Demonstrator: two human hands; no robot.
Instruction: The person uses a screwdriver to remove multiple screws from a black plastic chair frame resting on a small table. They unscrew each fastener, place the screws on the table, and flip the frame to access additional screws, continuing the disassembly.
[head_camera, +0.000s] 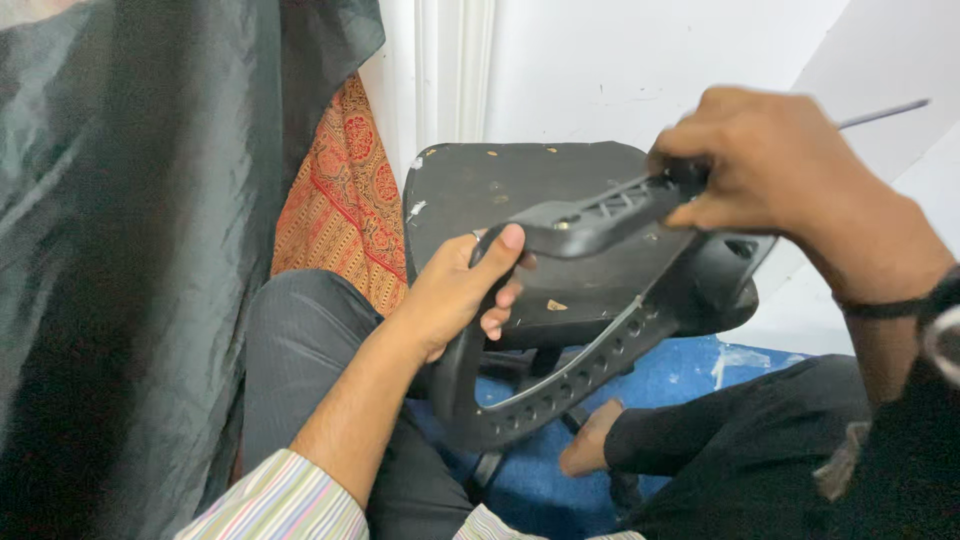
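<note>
Head view, looking down at a black plastic armrest (560, 330) of a chair, held in front of the underside of a black chair seat (520, 190). The seat is tipped up on edge, its flat bottom facing the camera, with a few pale flecks and screw holes on it.

Left hand (465, 290): grip closed around the front bend of the armrest, where the top pad turns down into the curved support. Thumb lies on top of the pad, fingers curl underneath. A ring shows on one finger. The sleeve on this arm is striped in pale colours.

Right hand (770, 165): grip clamped over the far end of the armrest pad, knuckles up, close to the upper right edge of the seat. A thin metal rod (885, 113) sticks out past this hand to the right (whether the hand holds it, cannot tell). A dark wristband (880, 307) sits on this wrist.

The armrest's lower strut has a row of holes and runs down from the seat edge toward the lap.

Surroundings: dark grey trousers (300, 350) on the knees, a blue floor (690, 370) below, a bare foot (590, 440) beneath the armrest, a dark green drape (120, 250) on the left, an orange patterned cloth (345, 200) behind it, a white wall (620, 70) at the back.
</note>
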